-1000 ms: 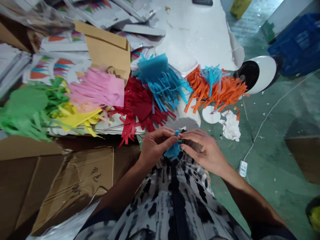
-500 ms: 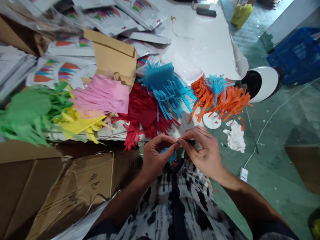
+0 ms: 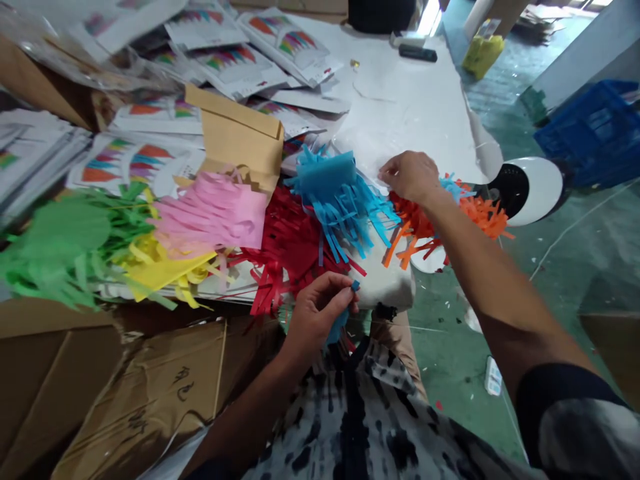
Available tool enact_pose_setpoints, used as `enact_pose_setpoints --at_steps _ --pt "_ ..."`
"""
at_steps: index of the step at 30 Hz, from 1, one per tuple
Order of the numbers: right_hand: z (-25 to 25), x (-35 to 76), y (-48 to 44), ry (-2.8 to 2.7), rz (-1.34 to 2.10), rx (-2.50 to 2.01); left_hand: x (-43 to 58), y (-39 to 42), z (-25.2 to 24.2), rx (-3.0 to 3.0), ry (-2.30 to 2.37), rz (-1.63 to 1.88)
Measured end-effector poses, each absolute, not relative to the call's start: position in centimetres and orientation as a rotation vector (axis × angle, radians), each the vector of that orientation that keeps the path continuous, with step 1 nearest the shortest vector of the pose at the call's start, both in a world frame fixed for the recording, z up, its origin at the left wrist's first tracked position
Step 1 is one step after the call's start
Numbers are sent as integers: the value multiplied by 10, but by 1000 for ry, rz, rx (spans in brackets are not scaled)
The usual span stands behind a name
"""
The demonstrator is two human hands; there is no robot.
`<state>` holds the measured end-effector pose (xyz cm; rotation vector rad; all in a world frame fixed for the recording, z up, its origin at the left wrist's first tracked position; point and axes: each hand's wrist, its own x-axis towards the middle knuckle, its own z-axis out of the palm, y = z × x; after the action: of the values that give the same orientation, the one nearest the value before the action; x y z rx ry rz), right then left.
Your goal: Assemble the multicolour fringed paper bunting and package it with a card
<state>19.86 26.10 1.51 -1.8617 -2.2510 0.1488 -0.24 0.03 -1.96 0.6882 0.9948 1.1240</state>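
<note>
Fingertips of the left hand (image 3: 320, 312) are pinching a small blue fringed paper piece (image 3: 354, 287), holding it low in front of the person's patterned shirt (image 3: 350, 413), just beside the near edge of the tabletop (image 3: 410, 100). The right hand (image 3: 411, 175) is reaching far forward over the orange fringe pile (image 3: 483, 213), its fingers curling together just beside the blue fringe stack (image 3: 330, 187); whether it is gripping anything cannot be told. Red fringe (image 3: 287, 247) is lying under the blue stack, with pink fringe (image 3: 215, 213), yellow fringe (image 3: 160, 263) and green fringe (image 3: 55, 247) spreading out to the left. Behind the pink fringe a brown envelope (image 3: 240, 137) is resting on printed sheets (image 3: 135, 157). On the floor to the right, a white fan (image 3: 535, 190) is sitting near a blue crate (image 3: 595, 130).
</note>
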Motion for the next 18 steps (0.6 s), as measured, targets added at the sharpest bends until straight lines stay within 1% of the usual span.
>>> enact_pose_setpoints --at_steps 2,4,8,11,14,16,17,18 --pt "8 194 281 -2251 210 -1915 -2 5 -21 667 1024 1128" --pt "2 191 289 -2221 187 -1922 -3 9 -23 660 1062 1118" --pt "-6 191 289 -2216 173 -1839 -3 12 -27 647 1110 1113" --pt "-1 193 283 -2170 138 -1752 -3 11 -29 644 1101 1122" --pt "16 190 258 -2065 61 -1638 -3 8 -31 657 1092 1149" --pt "30 185 224 -2002 118 -1548 -3 4 -31 698 1101 1174" --pt "36 182 201 -1970 213 -1460 -4 2 -30 724 1109 1190" --pt "39 179 175 -1958 407 -1358 -4 0 -30 749 1118 1209"
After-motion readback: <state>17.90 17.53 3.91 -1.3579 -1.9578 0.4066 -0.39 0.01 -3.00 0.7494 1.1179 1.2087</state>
